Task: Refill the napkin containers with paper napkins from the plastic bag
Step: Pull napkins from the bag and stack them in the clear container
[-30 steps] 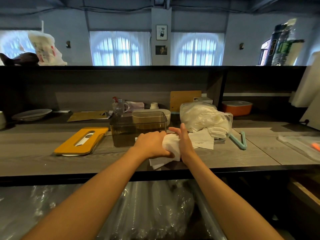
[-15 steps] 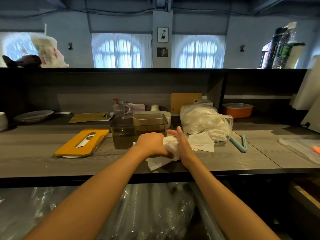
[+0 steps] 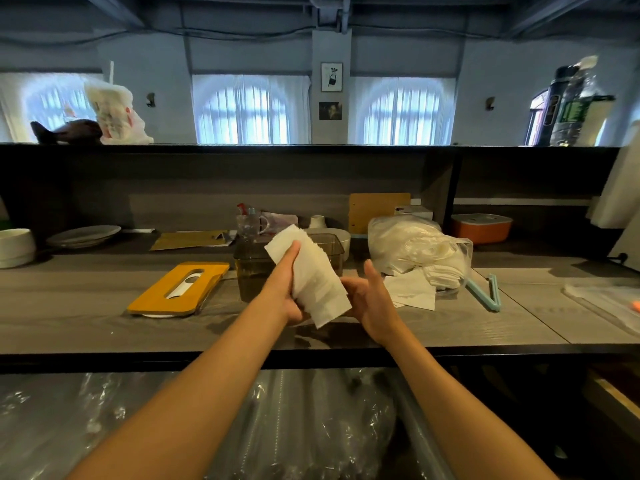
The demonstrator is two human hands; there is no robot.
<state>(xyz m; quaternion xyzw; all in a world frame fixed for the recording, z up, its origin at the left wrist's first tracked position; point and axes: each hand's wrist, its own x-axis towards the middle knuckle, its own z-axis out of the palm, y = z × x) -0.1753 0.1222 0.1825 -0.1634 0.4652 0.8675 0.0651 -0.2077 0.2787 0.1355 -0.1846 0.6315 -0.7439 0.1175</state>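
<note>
Napkins (image 3: 311, 278), a white stack, are held tilted above the bench (image 3: 86, 327), just in front of the clear container (image 3: 252, 271). The left hand (image 3: 287, 289) grips the stack from the left side, thumb pressed up along its face and fingers curled behind it. The right hand (image 3: 370, 299) sits at the stack's lower right edge with palm turned toward it and fingers loosely spread, touching or nearly touching the paper; it does not clasp anything. The container stands open-topped behind the stack, and its yellow lid (image 3: 180, 289) with an oval slot lies flat on the bench to the left, well apart. To the right of the hands, a plastic bag (image 3: 415, 247) full of more white napkins slumps on the bench, with a few loose sheets (image 3: 412, 292) spilling out at its mouth. A light blue clip (image 3: 485, 292) lies just right of the bag. Further back are a white bowl (image 3: 343, 235), a plate (image 3: 83, 235) at far left, and an orange box (image 3: 481, 228) on the right.
</note>
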